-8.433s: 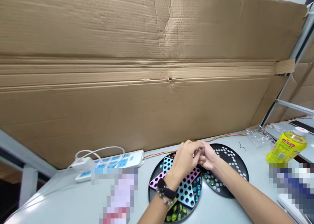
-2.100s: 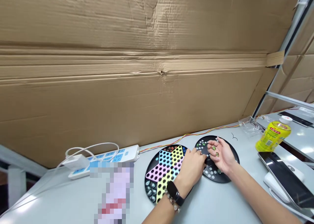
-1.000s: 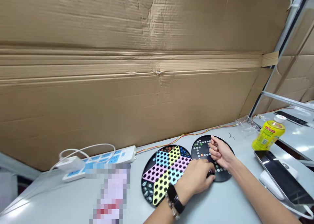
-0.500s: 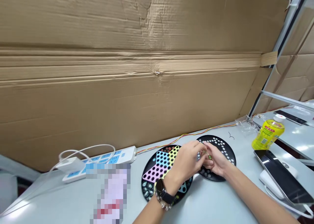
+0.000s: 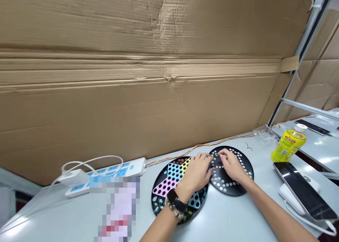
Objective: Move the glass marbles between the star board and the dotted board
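Note:
A round Chinese checkers board, with a coloured star and marbles in its rim pockets, lies partly under my left hand. That hand, wearing a black watch and a beaded bracelet, rests with its thumb apart from the fingers and nothing visible in them. To the right is a black round board with pale holes. Over it my right hand is closed, thumb against the forefinger; whatever it may hold is hidden. A green marble sits on the black board just left of those fingertips.
A power strip with a white cable lies at the left against the cardboard wall. On the right stand a yellow bottle and a phone over a white charger. Thin wires run along the back.
My hands were together above the black board around a green marble. They have parted: the left moved left, and the right came down onto the black board, where a green marble now shows.

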Demonstrator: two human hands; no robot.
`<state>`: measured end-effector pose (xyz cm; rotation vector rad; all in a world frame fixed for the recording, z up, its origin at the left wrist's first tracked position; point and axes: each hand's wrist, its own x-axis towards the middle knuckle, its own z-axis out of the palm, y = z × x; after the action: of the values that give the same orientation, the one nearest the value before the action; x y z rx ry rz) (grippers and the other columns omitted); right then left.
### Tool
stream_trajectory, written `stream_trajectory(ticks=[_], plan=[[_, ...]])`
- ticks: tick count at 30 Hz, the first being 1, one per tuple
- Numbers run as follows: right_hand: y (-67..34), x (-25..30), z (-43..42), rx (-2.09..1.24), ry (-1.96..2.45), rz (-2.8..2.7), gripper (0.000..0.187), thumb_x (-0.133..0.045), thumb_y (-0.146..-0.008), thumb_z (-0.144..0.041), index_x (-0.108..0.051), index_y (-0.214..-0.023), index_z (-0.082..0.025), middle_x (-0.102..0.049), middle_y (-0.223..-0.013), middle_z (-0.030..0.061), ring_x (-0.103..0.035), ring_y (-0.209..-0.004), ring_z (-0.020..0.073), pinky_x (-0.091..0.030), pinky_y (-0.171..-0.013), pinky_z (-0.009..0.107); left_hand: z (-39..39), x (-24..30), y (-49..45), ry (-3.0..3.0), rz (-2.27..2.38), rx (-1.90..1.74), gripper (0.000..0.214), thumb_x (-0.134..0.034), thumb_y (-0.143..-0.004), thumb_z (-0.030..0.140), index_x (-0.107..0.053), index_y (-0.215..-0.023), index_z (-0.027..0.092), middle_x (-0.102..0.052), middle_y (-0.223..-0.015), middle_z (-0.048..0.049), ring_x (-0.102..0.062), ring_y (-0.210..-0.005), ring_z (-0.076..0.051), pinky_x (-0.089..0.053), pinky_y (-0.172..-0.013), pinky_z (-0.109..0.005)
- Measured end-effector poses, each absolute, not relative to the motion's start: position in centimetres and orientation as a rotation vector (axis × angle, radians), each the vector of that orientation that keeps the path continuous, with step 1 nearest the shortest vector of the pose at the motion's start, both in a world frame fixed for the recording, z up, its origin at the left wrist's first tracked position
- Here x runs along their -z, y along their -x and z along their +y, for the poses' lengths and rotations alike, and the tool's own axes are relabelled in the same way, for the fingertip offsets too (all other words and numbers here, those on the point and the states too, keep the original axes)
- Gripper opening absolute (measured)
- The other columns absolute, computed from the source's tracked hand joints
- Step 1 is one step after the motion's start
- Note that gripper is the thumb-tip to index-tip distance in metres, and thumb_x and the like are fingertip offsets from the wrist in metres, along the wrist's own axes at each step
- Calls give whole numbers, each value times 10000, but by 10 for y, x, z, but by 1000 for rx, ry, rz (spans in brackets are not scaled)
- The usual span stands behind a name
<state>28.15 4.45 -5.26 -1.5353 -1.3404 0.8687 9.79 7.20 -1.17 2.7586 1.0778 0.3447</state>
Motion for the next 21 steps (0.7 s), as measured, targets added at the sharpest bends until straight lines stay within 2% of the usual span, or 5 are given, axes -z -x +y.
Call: stream_trajectory(ticks=[2,3,7,14,21], plan=[[-287,57,47,-569,1773,-1589,268,-396,-982,-284,-590,-1138,-186,-701,-896,86,-658,-864,227,-459,-778,324,73,18,-98,-2793,1081,-240,356,-541,-947,244,-594,-1296,203,-592,-1383,-104,-525,-1254,-308,-432,-1045,-484],[-288,57,48,-483,1886,-1684,326,-362,-994,-257,-567,-1234,-173,-716,-948,112,-669,-927,249,-448,-813,338,73,21,-98,-2802,1087,-214,376,-525,-951,245,-584,-1319,197,-577,-1409,-108,-512,-1276,-313,-416,-1068,-499],[-282,51,50,-299,2145,-1949,452,-318,-1015,-219,-447,-1446,-172,-737,-1037,154,-699,-963,284,-433,-781,339,72,24,-101,-2815,1110,-176,440,-502,-933,229,-562,-1367,187,-545,-1455,-123,-490,-1314,-316,-377,-1113,-509],[-273,40,50,-232,2216,-2120,350,-355,-1016,-249,-560,-1291,-177,-747,-1009,149,-712,-923,301,-420,-717,334,75,25,-101,-2775,1102,-197,472,-508,-887,198,-565,-1356,206,-536,-1460,-110,-481,-1322,-297,-367,-1124,-485],[-278,38,44,-357,2135,-2124,294,-341,-1025,-287,-539,-1206,-166,-740,-1006,154,-694,-921,282,-360,-706,323,76,27,-100,-2761,1100,-208,486,-513,-889,212,-550,-1373,208,-537,-1460,-109,-481,-1320,-296,-363,-1127,-488]])
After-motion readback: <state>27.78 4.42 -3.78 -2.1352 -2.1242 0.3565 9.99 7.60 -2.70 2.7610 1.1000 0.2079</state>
